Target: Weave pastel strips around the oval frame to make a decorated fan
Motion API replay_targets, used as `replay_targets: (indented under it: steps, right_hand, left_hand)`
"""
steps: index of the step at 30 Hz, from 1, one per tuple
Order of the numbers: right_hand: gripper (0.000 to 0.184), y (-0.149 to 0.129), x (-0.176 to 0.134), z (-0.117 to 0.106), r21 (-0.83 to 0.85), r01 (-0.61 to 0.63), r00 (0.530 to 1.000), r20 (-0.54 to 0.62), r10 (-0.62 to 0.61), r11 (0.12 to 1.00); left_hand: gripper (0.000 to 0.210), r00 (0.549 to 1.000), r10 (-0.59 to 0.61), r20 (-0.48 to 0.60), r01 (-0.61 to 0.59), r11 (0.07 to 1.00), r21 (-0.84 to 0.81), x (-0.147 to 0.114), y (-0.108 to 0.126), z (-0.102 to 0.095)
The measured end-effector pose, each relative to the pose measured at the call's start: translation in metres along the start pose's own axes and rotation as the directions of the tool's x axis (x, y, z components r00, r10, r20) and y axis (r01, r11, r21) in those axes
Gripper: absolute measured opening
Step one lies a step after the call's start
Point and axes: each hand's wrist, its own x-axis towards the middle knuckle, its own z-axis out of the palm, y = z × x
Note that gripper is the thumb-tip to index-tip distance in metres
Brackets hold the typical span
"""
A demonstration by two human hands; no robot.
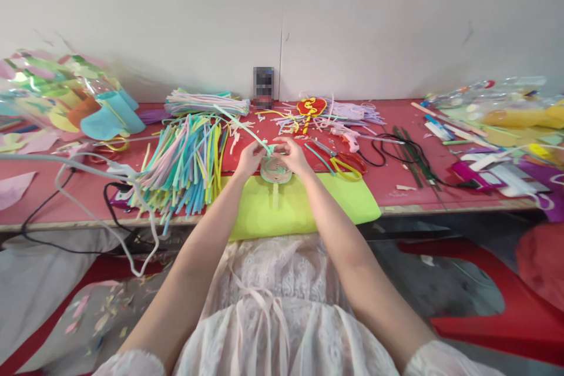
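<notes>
Between my hands sits a round coil [276, 170] of pale green and pinkish pipe cleaners, with a yellowish strip hanging below it over yellow-green fabric [343, 194]. My left hand [252, 160] pinches a pale green pipe cleaner [240, 122] at the coil's upper edge; its free end slants up and left. The fingers of my right hand [291, 156] are closed on the same upper edge of the coil. Fingertips on both sides partly hide what they grip. A large bundle of pastel pipe cleaners [180, 164] lies left of my left hand.
Scissors with orange and yellow handles [348, 165] and a pink glue gun [348, 138] with a black cord lie to the right. Farther back are a red-and-yellow pipe cleaner piece [312, 107] and a small dark blurred object [264, 88]. White cables [145, 211] loop over the left edge.
</notes>
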Motion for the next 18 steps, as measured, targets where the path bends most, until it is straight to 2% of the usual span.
replay_targets:
  steps: [5, 10, 14, 18]
  right_hand:
    - [0.029, 0.0006, -0.0015, -0.0011, -0.056, -0.026, 1.000, -0.018, 0.025, 0.998]
    - [0.033, 0.0011, -0.0035, -0.0012, -0.105, -0.025, 1.000, 0.003, 0.025, 0.994]
    - [0.031, 0.0029, -0.0030, -0.0025, -0.152, -0.014, 1.000, -0.024, 0.011, 0.988]
    - [0.028, 0.0020, -0.0020, -0.0030, -0.174, 0.040, 0.999, 0.027, -0.035, 0.984]
  left_hand:
    - [0.016, 0.998, -0.027, -0.057, 0.027, 1.000, -0.005, 0.0001, -0.0002, 0.0002]
    - [0.018, 0.999, 0.005, -0.051, -0.003, 1.000, 0.028, -0.0010, -0.0002, -0.0005]
    - [0.020, 1.000, -0.002, 0.010, 0.001, 1.000, 0.022, -0.0010, 0.0003, 0.0004]
    - [0.023, 0.998, -0.009, 0.057, 0.010, 1.000, -0.010, 0.0002, 0.0007, -0.0001]
